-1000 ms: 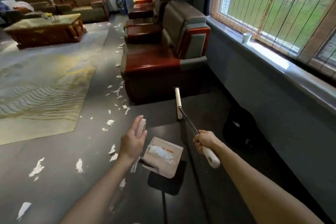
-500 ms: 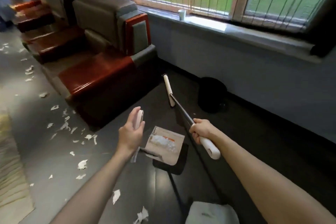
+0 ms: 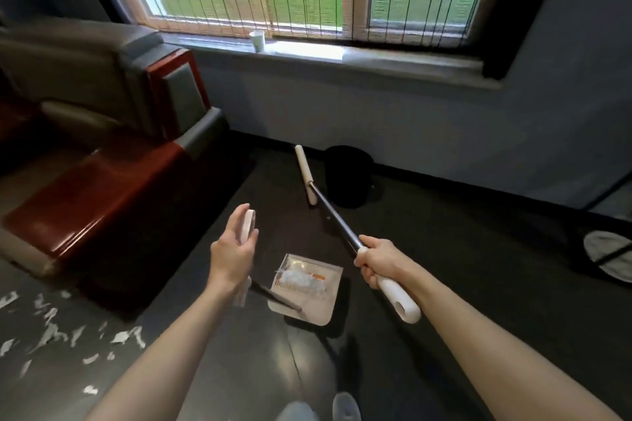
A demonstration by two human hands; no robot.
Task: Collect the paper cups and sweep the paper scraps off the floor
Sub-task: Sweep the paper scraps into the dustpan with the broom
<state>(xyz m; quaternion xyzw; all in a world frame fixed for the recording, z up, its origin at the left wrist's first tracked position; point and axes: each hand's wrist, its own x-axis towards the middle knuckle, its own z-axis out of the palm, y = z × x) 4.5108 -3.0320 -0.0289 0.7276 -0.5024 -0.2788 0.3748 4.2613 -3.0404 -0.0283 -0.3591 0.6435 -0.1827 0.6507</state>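
Left hand (image 3: 232,260): wraps my dustpan (image 3: 318,308) handle.
Right hand (image 3: 379,261): grips my broom (image 3: 337,219).
Bin (image 3: 349,174): ahead, nearer my right hand.

Bare arms above, pale trousers and a grey shoe below

The left forearm (image 3: 154,352) and the right forearm (image 3: 478,335) are uncovered along all of their visible length, from the bottom corners of the view to the wrists. The left grip (image 3: 231,256) and the right grip (image 3: 376,261) are bare hands; the knuckles and thumb show plainly on the right one. At the bottom edge, between the arms, there is a strip of pale blue-grey cloth, by the look of it a trouser leg (image 3: 295,413), soft and blurred. Just beside it, toward the right arm, is the rounded toe of a grey shoe (image 3: 346,407), smooth on top; any laces or seams are too blurred to tell.
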